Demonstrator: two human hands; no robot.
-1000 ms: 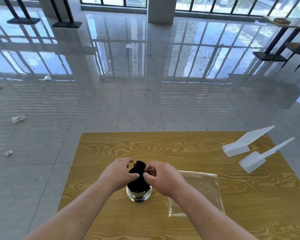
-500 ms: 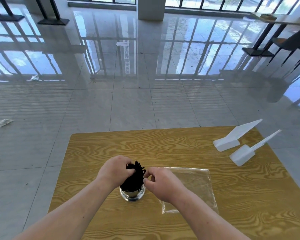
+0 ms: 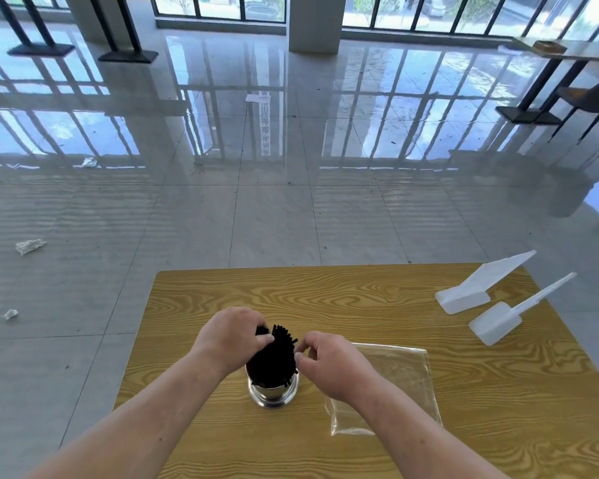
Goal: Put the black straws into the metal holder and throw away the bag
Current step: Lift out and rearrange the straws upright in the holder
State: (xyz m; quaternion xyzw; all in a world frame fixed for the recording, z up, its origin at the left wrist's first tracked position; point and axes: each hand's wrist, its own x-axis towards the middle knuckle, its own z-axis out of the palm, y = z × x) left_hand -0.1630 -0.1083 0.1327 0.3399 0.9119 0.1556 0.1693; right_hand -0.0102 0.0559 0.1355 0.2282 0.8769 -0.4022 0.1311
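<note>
Near the front edge of a yellow wood-grain table (image 3: 360, 299). Glossy grey tiled floor (image 3: 291, 219) mirrors tall windows. White pillar (image 3: 313, 22) behind, crumpled scraps (image 3: 30, 245) on the floor to the left.

Two white scoops (image 3: 464, 295) lie at the table's right, well apart from the work.

Black straws (image 3: 274, 361) stand in the metal holder (image 3: 274, 395), long axis near upright, tops leaning toward the far edge and fanning right.

Left hand (image 3: 232, 337): grip closed round the upper bundle, fingertips hidden behind it.

Right hand (image 3: 329, 361): fingers curled narrow at the bundle's right edge; cannot tell whether they pinch a straw.

Clear bag (image 3: 405, 371) lies flat just right of the holder, partly under the right wrist.

Holder's rim hidden by straws; forearms cut off below.
</note>
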